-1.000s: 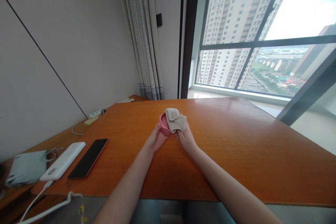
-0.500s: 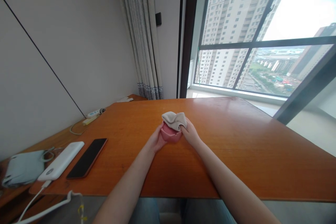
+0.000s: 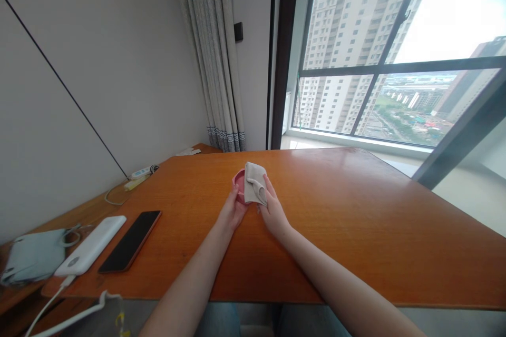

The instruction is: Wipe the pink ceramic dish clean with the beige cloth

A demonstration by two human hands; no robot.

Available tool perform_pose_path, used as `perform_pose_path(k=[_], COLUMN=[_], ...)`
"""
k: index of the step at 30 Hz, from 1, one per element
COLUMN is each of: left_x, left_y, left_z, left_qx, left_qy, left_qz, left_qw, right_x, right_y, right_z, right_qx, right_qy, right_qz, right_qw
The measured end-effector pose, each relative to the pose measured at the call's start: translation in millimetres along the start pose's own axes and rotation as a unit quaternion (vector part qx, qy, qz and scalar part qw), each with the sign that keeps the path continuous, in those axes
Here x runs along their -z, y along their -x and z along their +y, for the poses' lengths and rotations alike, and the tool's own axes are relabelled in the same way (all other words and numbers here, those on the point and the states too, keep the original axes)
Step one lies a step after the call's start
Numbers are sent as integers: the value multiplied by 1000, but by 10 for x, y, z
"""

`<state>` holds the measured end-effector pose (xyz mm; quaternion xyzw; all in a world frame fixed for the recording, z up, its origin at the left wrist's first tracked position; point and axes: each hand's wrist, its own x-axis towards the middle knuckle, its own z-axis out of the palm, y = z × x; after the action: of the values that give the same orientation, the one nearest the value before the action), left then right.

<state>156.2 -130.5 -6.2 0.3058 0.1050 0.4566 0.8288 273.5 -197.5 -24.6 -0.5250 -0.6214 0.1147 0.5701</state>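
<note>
Over the middle of the table, my left hand grips a small pink bowl-like dish by its near left side, thumb at the rim. The dish is tilted so that its inside partly shows. A light grey cloth lies against its right part and hides that side. My right hand holds the cloth, its fingers closed along the right edge. The fingertips behind the cloth are hidden.
A black phone and a white power bank with a cable lie on the wooden table at left. Beyond them are a grey pouch and a power strip. A window stands behind the table.
The dish has turned from upright to tilted and moved slightly left. The cloth has swung from lying across its top to hanging over its right side, my right hand moving left with it.
</note>
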Motion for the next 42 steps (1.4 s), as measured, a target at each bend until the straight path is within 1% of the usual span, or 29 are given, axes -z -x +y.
perform_pose_path(k=[3, 5, 6, 8, 10, 13, 15, 17, 19, 23, 28, 30, 34, 37, 42], left_x=[-46, -65, -68, -64, -49, -18, 0, 11, 15, 23, 24, 4, -53, -89, -133], left_y=[43, 62, 67, 72, 78, 96, 106, 107, 95, 44, -5, -5, 22, 52, 75], left_z=[17, 31, 35, 35, 27, 21, 25, 24, 12, -17, -10, -18, -45, -33, -2], left_qx=[9, 36, 55, 92, 126, 179, 216, 235, 224, 155, 74, 45, -25, -32, -13], left_qy=[-7, -1, 3, 4, -3, -11, -27, -48, -56, -34, -10, -5, -3, -10, -15], left_qz=[-61, -77, -73, -47, -19, -14, -13, 2, 18, 24, 74, 73, 50, 31, -9], left_qw=[998, 996, 996, 995, 992, 984, 976, 971, 973, 987, 994, 996, 998, 999, 1000], right_x=[102, 181, 215, 267, 303, 352, 390, 421, 430, 378, 223, 139, -8, -25, 113], right_y=[-36, -72, -90, -124, -155, -201, -229, -250, -257, -229, -140, -89, 14, 46, -10], right_z=[20, 46, 61, 94, 135, 202, 232, 237, 220, 157, 96, 72, 16, -21, -13], right_qx=[0, 0, 1, -2, -22, -57, -63, -61, -56, -27, 10, 8, -5, -1, 12], right_qy=[6, 8, 7, -3, -27, -55, -58, -55, -46, -27, 4, 19, 27, 29, 41], right_qz=[27, 41, 45, 49, 48, 35, 23, 15, 15, 21, -12, -11, -1, 1, 11], right_qw=[1000, 999, 999, 999, 998, 996, 996, 997, 997, 999, 1000, 1000, 1000, 1000, 999])
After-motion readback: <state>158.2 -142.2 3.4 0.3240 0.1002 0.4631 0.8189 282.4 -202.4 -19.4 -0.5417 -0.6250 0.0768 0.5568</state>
